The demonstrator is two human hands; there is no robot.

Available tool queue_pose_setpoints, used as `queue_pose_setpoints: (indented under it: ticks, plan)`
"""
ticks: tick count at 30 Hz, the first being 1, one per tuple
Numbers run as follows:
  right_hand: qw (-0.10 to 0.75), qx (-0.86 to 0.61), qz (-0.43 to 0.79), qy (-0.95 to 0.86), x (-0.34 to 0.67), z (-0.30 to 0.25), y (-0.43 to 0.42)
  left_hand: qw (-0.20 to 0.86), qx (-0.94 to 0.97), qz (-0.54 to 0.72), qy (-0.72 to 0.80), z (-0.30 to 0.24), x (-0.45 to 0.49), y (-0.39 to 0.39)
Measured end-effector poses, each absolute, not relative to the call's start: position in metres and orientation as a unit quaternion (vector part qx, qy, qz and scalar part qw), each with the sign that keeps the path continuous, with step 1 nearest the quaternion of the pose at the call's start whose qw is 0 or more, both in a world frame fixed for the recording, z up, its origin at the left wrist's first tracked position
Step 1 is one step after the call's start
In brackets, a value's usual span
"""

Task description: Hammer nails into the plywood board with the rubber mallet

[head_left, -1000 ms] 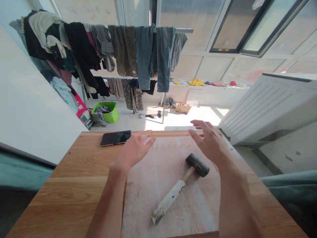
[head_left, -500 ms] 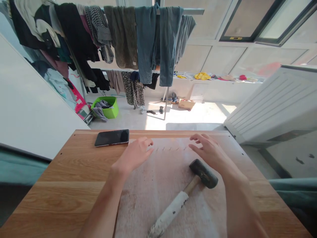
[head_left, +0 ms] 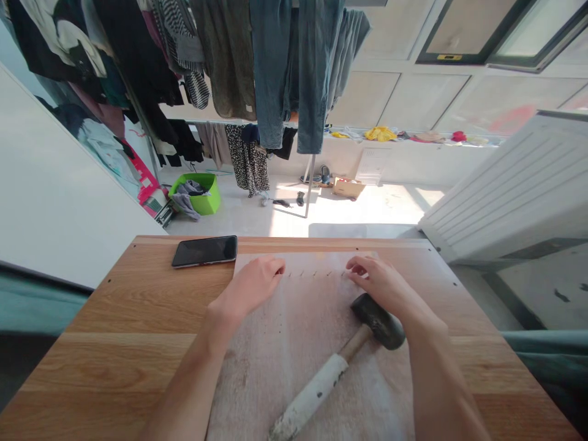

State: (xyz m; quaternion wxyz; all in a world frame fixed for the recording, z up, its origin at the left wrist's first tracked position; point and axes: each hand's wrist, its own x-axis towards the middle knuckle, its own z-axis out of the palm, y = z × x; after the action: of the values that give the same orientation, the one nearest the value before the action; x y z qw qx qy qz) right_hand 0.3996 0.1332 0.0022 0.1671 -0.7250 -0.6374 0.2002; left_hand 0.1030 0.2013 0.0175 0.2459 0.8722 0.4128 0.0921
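Note:
A pale, worn wooden board [head_left: 294, 343] lies on the table, with a row of several thin nails [head_left: 315, 274] standing up near its far edge. My left hand [head_left: 260, 277] is at the left end of the row, thumb and fingers pinched together; whatever is between them is hidden. At the right end, my right hand [head_left: 374, 278] has its fingers curled in, fingertips close by the last visible nail. I cannot make out what they grip. A mallet [head_left: 379, 321] with a black head and a white-wrapped handle rests diagonally on the board, below my right hand.
A black phone [head_left: 204, 251] lies at the far left of the wooden table [head_left: 114, 343]. Beyond the table stand a green basket [head_left: 209, 195] of clothes and a rack of hanging laundry [head_left: 273, 79]. A white slatted panel [head_left: 509, 177] stands at the right.
Both hands have closed: the fingers were loosely spread and are now drawn together at the ends of the nail row. The view has shifted slightly; the mallet stays put.

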Motion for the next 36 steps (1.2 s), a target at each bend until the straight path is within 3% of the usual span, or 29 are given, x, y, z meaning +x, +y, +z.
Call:
queue_pose_setpoints:
  ticks: [26,36]
  plan:
    - [0.138,-0.745,0.159,-0.634,0.409,0.004,0.130,0.280,0.867,0.088,0.402,0.029,0.108,0.191]
    - [0.209,-0.728,0.145,-0.637,0.409,0.009,0.128,0.259,0.871,0.090,0.408,0.024,0.108,0.196]
